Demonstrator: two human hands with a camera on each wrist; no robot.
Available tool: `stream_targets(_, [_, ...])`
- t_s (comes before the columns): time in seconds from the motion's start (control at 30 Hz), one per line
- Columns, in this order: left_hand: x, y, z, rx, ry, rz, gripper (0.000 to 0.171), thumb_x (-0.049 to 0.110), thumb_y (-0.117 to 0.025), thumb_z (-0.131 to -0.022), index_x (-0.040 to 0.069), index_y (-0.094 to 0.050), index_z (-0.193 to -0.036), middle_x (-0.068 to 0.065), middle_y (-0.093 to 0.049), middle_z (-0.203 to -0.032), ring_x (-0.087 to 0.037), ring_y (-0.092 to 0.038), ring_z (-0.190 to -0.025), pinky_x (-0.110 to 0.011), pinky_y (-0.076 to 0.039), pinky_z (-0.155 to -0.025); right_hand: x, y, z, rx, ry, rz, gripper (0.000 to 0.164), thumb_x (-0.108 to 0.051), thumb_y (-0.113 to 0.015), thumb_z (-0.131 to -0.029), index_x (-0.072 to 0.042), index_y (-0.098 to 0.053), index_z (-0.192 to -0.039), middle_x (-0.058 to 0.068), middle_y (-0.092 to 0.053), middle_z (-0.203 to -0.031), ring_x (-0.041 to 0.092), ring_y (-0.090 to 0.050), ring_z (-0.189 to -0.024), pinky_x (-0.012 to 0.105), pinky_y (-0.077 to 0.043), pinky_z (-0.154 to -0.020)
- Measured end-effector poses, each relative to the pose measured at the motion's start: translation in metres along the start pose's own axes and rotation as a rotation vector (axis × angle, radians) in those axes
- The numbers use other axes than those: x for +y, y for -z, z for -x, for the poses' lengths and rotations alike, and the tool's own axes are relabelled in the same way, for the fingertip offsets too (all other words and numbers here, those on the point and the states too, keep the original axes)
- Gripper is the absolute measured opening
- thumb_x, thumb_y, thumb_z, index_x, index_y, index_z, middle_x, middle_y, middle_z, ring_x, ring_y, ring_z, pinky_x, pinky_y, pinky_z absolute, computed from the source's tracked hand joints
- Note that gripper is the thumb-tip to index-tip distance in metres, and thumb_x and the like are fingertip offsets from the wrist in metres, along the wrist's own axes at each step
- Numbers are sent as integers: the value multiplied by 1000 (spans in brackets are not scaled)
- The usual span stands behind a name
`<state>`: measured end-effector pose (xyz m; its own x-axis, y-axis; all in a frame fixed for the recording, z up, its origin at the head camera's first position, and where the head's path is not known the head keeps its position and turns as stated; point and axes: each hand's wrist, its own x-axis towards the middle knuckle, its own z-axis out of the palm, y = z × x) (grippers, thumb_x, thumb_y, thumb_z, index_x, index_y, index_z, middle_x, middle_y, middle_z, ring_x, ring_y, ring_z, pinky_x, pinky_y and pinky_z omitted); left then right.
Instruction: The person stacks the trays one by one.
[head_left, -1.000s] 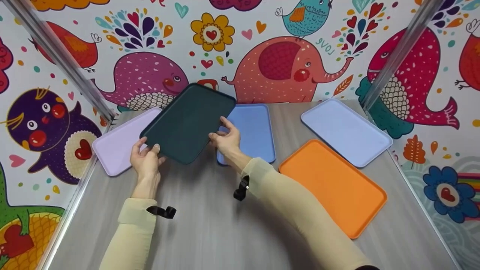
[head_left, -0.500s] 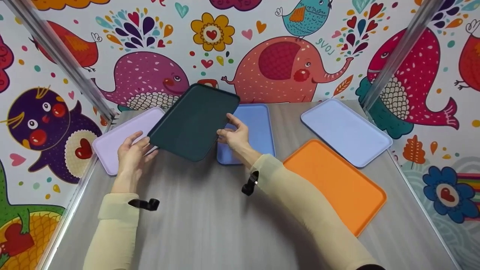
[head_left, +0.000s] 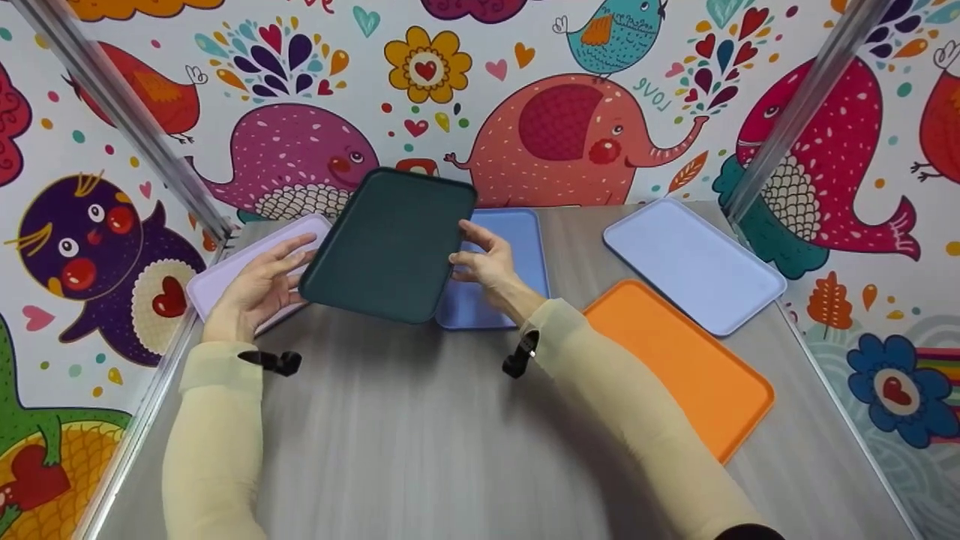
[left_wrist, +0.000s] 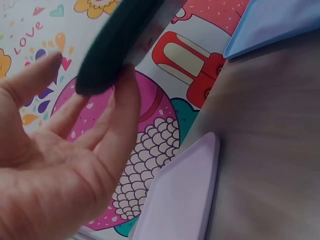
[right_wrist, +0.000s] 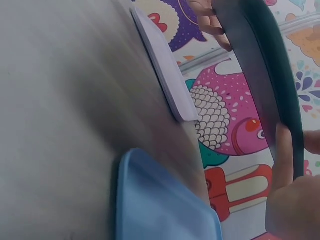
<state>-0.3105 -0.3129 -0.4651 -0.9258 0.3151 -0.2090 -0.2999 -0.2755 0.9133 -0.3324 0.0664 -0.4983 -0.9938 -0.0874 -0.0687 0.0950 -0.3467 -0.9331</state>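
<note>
A dark green tray (head_left: 390, 244) is held up off the table, tilted, its inside facing the head camera. My right hand (head_left: 491, 262) pinches its right edge, with thumb and fingers on opposite faces in the right wrist view. At its left edge is my left hand (head_left: 259, 285), fingers extended. In the left wrist view those fingertips touch the underside of the tray (left_wrist: 112, 55), while the thumb (left_wrist: 42, 75) stands apart from it. Below the left hand lies a lilac tray (head_left: 225, 274), partly covered. A blue tray (head_left: 517, 247) lies behind the right hand.
On the right of the grey table (head_left: 390, 450) lie an orange tray (head_left: 675, 360) and a pale blue tray (head_left: 694, 262). The right forearm passes over part of the orange one. Metal posts (head_left: 810, 105) and printed wall panels (head_left: 300, 60) enclose the back and sides.
My left hand has moved left, its thumb coming off the green tray and its fingers opening. The right hand has shifted right, and the green tray has turned a little.
</note>
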Motion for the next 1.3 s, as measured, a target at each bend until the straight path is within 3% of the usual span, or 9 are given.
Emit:
stream_targets(0.17, [3, -3, -14, -100, -24, -11, 48, 11, -52, -111, 14, -46, -159, -15, -55, -151, -28, -74, -112, -45, -63, -86, -10, 10, -4, -31, -12, 4, 75, 19, -67, -83, -6, -56, -153, 19, -57, -143, 21, -71, -78, 35, -64, -64])
stream_targets(0.33, [5, -11, -28, -114, -7, -57, 57, 7, -55, -109, 13, -39, -163, -12, -64, -144, -26, -75, -110, -46, -63, -85, -17, 21, -9, -59, -29, 34, 74, 17, -68, -84, -8, -57, -153, 17, -56, -143, 19, -68, -78, 34, -62, -62])
stream_targets(0.53, [4, -21, -40, -126, 19, -92, 65, 3, -59, -106, 11, -34, -165, -8, -75, -123, -23, -78, -100, -45, -64, -77, -23, 32, -14, -87, -47, 46, 71, 16, -68, -85, -8, -59, -151, 17, -59, -140, 18, -67, -80, 33, -61, -60])
stream_targets(0.73, [0, -30, -45, -120, 17, -116, 68, -3, -61, -103, 13, -38, -164, -11, -70, -118, -23, -78, -91, -47, -65, -76, -32, 42, -16, -116, -48, 71, 68, 14, -67, -88, -9, -59, -152, 16, -59, -144, 19, -66, -84, 33, -59, -61])
stream_targets(0.97, [-6, -44, -52, -107, 20, -155, 70, -6, -64, -100, 13, -40, -163, -16, -61, -127, -24, -75, -94, -48, -65, -79, -41, 56, -18, -125, -49, 120, 64, 9, -67, -92, -12, -59, -152, 15, -56, -149, 21, -66, -89, 40, -62, -75])
stream_targets(1.17, [-11, -57, -60, -60, 38, -264, 72, -3, -70, -97, 17, -44, -162, -18, -44, -152, -27, -66, -114, -47, -65, -81, -44, 71, -21, -120, -48, 119, 64, 11, -66, -91, -10, -59, -151, 17, -56, -149, 23, -68, -94, 40, -62, -73])
stream_targets(1.3, [-17, -63, -65, -44, 42, -300, 71, -2, -70, -97, 19, -46, -161, -19, -45, -156, -28, -66, -115, -45, -65, -78, -45, 80, -21, -122, -52, 146, 65, 11, -66, -91, -10, -59, -152, 16, -56, -151, 24, -68, -99, 40, -62, -76])
